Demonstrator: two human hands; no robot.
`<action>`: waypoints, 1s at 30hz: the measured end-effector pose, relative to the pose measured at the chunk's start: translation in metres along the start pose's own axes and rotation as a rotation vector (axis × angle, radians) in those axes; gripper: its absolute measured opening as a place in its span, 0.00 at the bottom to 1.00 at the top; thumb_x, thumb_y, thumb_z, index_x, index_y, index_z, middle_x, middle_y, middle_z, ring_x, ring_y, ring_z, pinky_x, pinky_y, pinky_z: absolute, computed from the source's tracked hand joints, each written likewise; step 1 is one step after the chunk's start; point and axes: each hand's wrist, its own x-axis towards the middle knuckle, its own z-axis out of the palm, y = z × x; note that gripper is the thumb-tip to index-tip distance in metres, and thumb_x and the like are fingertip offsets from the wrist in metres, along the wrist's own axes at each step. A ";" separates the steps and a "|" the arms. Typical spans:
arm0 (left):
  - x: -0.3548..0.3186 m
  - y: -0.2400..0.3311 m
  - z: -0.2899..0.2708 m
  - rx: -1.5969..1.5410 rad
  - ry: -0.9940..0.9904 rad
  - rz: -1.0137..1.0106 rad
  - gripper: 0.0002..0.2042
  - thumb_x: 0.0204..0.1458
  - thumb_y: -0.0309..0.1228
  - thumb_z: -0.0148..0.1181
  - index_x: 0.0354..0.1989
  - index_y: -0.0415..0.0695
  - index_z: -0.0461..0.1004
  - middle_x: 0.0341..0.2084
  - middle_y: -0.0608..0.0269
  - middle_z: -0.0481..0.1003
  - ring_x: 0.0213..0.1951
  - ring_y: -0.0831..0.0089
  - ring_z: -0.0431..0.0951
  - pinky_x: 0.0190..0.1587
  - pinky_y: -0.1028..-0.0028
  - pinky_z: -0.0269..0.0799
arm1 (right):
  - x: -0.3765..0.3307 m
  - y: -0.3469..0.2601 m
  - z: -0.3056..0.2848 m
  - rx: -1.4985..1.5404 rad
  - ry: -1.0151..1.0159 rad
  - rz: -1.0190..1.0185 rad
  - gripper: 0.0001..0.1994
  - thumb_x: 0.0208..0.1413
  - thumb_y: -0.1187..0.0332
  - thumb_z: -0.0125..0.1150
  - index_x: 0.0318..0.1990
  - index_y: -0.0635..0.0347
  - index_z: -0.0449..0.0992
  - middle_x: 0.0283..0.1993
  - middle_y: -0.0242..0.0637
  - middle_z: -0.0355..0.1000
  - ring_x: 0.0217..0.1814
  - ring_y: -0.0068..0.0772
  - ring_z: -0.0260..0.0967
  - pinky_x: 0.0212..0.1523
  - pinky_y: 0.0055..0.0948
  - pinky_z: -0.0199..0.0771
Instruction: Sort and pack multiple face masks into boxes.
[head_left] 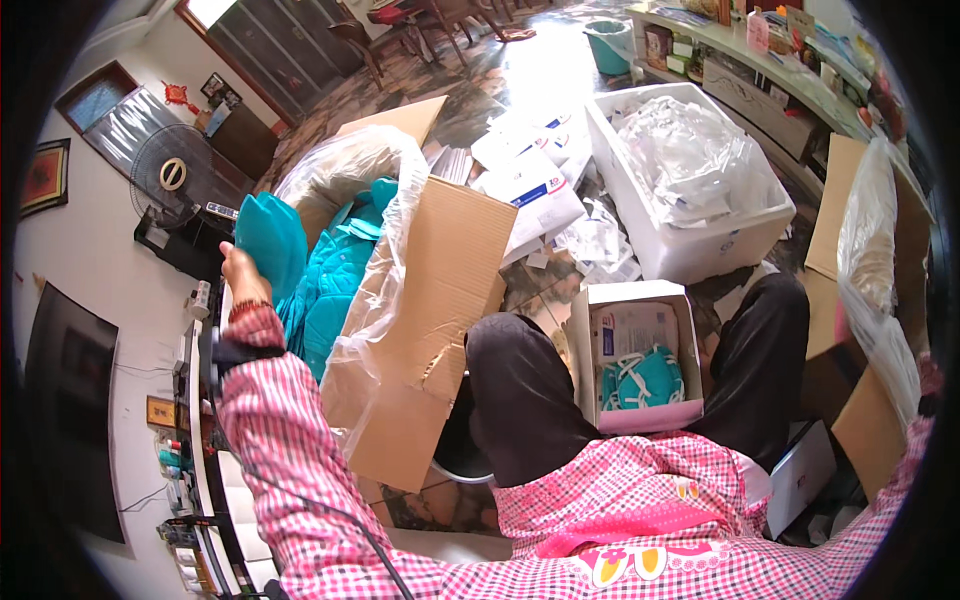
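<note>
My left hand is closed around the edge of a small stack of teal face masks. It holds them over a cardboard box lined with clear plastic, where many more teal masks lie. Between my knees stands a small open carton. In it are a white printed packet and a few teal cup masks with white straps. My right arm reaches out to the far right, and its hand is outside the picture, near another plastic-lined cardboard box.
A white foam box full of clear plastic and white packets stands ahead. White flat printed cartons and loose white slips lie on the floor beside it. A standing fan is at the left, a teal bin at the back.
</note>
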 end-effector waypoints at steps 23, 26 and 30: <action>-0.311 -0.062 0.140 0.069 -1.026 0.326 0.13 0.61 0.25 0.54 0.54 0.42 0.69 0.41 0.66 0.72 0.41 0.80 0.73 0.45 0.78 0.69 | -0.134 0.081 -0.261 -0.795 0.123 0.543 0.35 0.57 0.42 0.57 0.60 0.64 0.70 0.60 0.47 0.70 0.59 0.41 0.71 0.58 0.40 0.71; -0.342 -0.073 0.141 0.032 -1.140 0.283 0.12 0.60 0.22 0.55 0.52 0.41 0.69 0.37 0.66 0.72 0.33 0.80 0.74 0.38 0.81 0.71 | -0.132 0.094 -0.226 -1.596 -0.138 0.114 0.36 0.56 0.39 0.54 0.56 0.66 0.74 0.56 0.52 0.73 0.54 0.47 0.74 0.55 0.43 0.73; -0.375 -0.082 0.135 0.079 -1.244 0.298 0.09 0.59 0.20 0.56 0.47 0.39 0.70 0.33 0.65 0.73 0.30 0.80 0.75 0.34 0.81 0.72 | -0.144 0.068 -0.187 -1.930 0.069 0.406 0.21 0.55 0.51 0.60 0.45 0.60 0.82 0.45 0.46 0.78 0.50 0.42 0.76 0.53 0.39 0.73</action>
